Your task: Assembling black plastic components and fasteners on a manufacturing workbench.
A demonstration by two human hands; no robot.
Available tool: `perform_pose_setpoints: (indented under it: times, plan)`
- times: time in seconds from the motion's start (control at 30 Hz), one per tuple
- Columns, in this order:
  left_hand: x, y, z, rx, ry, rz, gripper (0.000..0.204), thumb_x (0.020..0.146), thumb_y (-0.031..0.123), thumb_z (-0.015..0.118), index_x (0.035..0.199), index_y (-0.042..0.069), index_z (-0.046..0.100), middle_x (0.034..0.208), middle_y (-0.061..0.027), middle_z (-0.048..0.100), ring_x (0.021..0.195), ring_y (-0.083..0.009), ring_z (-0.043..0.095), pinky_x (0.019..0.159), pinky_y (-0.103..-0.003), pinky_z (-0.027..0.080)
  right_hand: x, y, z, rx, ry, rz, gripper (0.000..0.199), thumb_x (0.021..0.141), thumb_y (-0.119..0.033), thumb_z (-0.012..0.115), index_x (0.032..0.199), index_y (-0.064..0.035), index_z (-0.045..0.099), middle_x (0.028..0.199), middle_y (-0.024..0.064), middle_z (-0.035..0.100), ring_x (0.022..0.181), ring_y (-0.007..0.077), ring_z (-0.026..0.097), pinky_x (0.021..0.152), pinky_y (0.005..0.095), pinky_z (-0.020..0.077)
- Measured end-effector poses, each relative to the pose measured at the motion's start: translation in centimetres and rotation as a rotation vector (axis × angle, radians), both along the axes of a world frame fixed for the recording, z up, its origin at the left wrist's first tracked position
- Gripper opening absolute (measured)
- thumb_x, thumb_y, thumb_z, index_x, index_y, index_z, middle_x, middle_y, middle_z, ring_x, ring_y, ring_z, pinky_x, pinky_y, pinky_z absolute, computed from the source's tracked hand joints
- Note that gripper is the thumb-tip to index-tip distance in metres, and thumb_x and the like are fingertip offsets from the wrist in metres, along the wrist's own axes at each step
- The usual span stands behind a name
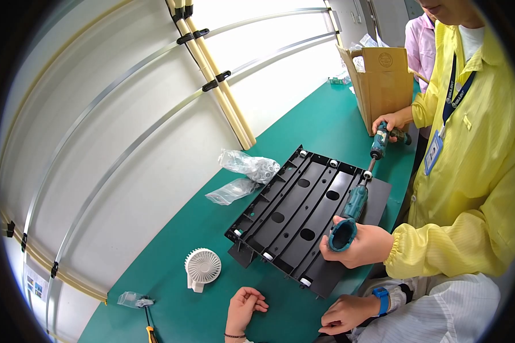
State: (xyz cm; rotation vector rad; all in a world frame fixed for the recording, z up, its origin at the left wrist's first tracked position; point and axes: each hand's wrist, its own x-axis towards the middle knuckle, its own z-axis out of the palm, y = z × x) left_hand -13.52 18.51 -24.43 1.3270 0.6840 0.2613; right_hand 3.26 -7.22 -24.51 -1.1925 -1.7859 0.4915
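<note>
Curling loosely near six o'clock, the left hand [246, 308] is seen half-bent, with nothing visibly gripped; at three o'clock from it, the right hand [344, 314] is held bent, back upward, its palm hidden, so its contents cannot be told. The black panel [309, 214] is laid on the green table [166, 274] at one o'clock from the left hand, its lowest corner just beside the right. At the panel's two-o'clock edge, a white roller [368, 174] seems to be met by a near driver [356, 203] and a far driver [379, 142], both gripped by a co-worker. A tip could be slipped off if the drivers are misaligned; the panel could be skewed, since no bracing by the wearer's hands is seen. Farther out, plastic bags [243, 171] are left at the panel's ten o'clock, easily snagged if it is turned; a white fan [203, 266] is placed at eight.
</note>
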Motion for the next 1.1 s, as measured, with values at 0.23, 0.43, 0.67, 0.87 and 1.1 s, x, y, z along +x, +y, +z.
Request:
perform_pose_setpoints:
  times: [0.23, 0.43, 0.67, 0.87, 1.1]
  plan:
    - [-1.7, 0.3, -0.2, 0.063, -0.057, -0.003, 0.01, 0.097, 0.004, 0.049, 0.103, -0.002, 0.055, 0.092, -0.0133, 0.063, 0.074, -0.0206, 0.067, 0.065, -0.03, 0.057, 0.0, 1.2, -0.3, -0.001, -0.001, 0.046, 0.022, 0.086, -0.019, 0.071, 0.071, -0.0091, 0.057, 0.06, 0.0024, 0.056, 0.049, 0.0212, 0.056, 0.044, 0.0326, 0.0427]
    - [-0.1, 1.1, -1.9, 0.128, -0.131, -0.136, 0.013, 0.098, 0.014, 0.05, 0.103, 0.003, 0.054, 0.085, -0.007, 0.064, 0.066, -0.0141, 0.065, 0.057, -0.026, 0.053, 0.0, 0.7, -0.7, -0.078, -0.07, -0.086, 0.02, 0.072, -0.015, 0.078, 0.063, -0.0075, 0.062, 0.05, 0.0042, 0.055, 0.043, 0.0219, 0.057, 0.044, 0.0336, 0.0437]
    - [-0.2, 0.5, -3.0, 0.079, -0.226, -0.019, 0.009, 0.09, 0.0, 0.043, 0.098, -0.001, 0.048, 0.079, -0.0117, 0.06, 0.059, -0.0204, 0.065, 0.049, -0.029, 0.054, -1.4, 1.0, 3.2, -0.259, -0.013, 0.045, 0.021, 0.088, -0.009, 0.067, 0.073, -0.002, 0.054, 0.061, 0.0194, 0.049, 0.053, 0.038, 0.047, 0.049, 0.0412, 0.0386]
    - [-0.2, -0.1, -2.1, 0.067, -0.201, -0.028, 0.014, 0.085, -0.005, 0.041, 0.097, -0.002, 0.048, 0.078, -0.0126, 0.06, 0.057, -0.021, 0.065, 0.048, -0.029, 0.054, -2.1, 1.2, 2.8, -0.237, -0.047, 0.033, 0.023, 0.088, -0.008, 0.067, 0.072, -0.0013, 0.052, 0.063, 0.0201, 0.049, 0.054, 0.0389, 0.046, 0.05, 0.0414, 0.0385]
    - [1.6, -0.2, -1.6, 0.086, -0.236, -0.106, 0.016, 0.086, 0.002, 0.044, 0.099, 0.0, 0.051, 0.079, -0.0107, 0.061, 0.06, -0.0191, 0.065, 0.052, -0.03, 0.053, -1.4, 0.6, 3.1, -0.22, -0.126, -0.065, 0.017, 0.086, -0.011, 0.069, 0.074, -0.0043, 0.058, 0.063, 0.0156, 0.055, 0.055, 0.035, 0.054, 0.051, 0.0408, 0.0425]
